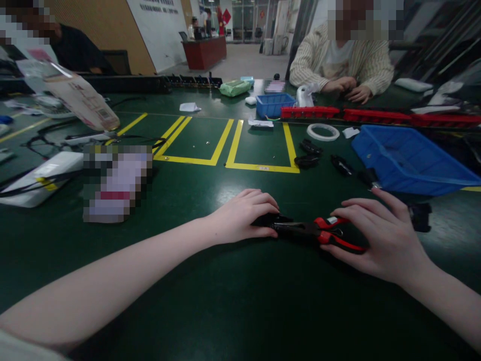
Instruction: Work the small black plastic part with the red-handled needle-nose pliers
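Note:
My left hand (246,215) lies on the green table (210,301), fingers curled over a small black part (272,219) that it presses down. Red-handled pliers (319,231) lie between my hands, jaws pointing left at that black part. My right hand (379,238) grips the red handles, fingers wrapped around them. Another small black piece (420,216) sits just right of my right hand.
A large blue bin (409,160) stands at the right, with several black parts (308,154) and a white tape ring (323,132) before it. Yellow floor-style tape boxes (259,168) mark the table. A person in a striped top (341,62) sits opposite by red rails (376,115) and a small blue tray (272,104).

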A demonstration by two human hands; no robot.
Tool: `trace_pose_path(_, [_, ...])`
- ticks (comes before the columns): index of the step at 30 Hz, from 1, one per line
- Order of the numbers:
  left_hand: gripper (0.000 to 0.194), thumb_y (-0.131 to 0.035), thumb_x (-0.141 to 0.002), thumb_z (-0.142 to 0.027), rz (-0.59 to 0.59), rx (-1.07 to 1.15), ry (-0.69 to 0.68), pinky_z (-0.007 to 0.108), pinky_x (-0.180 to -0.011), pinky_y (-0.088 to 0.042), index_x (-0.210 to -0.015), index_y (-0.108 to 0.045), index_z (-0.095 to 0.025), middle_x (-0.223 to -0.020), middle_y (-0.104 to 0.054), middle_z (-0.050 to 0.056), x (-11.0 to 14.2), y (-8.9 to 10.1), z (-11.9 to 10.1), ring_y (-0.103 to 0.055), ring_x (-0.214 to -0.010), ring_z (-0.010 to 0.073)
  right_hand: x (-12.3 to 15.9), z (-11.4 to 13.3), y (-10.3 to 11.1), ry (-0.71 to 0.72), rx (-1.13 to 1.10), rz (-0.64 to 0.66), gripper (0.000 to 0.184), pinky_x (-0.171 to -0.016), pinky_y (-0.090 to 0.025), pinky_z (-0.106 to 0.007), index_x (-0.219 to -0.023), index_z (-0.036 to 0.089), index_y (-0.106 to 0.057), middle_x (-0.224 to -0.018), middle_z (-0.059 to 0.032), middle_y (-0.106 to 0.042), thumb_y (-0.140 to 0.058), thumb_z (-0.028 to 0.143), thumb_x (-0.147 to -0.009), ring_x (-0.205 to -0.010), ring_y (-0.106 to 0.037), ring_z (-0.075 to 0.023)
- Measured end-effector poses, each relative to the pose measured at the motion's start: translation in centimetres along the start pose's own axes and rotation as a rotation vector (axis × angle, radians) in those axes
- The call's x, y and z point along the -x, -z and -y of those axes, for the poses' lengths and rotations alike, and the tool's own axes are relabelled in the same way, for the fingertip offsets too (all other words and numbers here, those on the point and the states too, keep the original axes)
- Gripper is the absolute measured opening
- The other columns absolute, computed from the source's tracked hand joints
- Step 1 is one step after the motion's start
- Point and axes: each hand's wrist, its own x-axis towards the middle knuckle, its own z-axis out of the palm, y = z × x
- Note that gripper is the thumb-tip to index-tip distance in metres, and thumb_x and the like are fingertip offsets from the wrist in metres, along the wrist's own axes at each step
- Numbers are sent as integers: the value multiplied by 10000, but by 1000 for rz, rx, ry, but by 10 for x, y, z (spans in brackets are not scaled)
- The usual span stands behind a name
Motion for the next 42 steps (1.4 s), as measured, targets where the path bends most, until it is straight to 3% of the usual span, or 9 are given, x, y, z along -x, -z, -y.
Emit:
trace_pose_path(25, [332,-699,-846,-335,24,37,28,400,-907,-484,-1095,-610,-135,-1168,-621,102,-1,1,-1,-573,-1059,236,2,-2,1,-7,2,4,385,-978,-418,-577,-997,159,-585,-894,-110,-672,-666,457,-767,-836,-659,-280])
trace_pose_path(32, [335,-693,-852,-336,22,26,25,395,-901,-486,-1097,-613,-121,-1164,-622,105,-1,0,-1,-575,-1052,236,0,3,1,-11,3,32,505,-985,-407,-576,-1239,188,-512,-892,-95,-679,-637,410,-802,-866,-646,-295])
trace_pose_path(37, [321,-691,-854,-337,19,22,29,393,-899,-485,-1093,-613,-138,-1163,-624,97,-1,0,-1,-577,-1052,236,-1,3,0,16,38,17,385,-980,-408,-542,-1054,164,-589,-879,-106,-681,-645,442,-793,-867,-644,-278])
trace_pose_path(42, [321,-692,-853,-333,17,24,24,392,-894,-484,-1089,-612,-130,-1165,-623,103,-1,0,-2,-578,-1050,238,-2,3,-2,29,60,25,368,-980,-399,-552,-1023,177,-574,-902,-105,-696,-585,482,-818,-922,-652,-296])
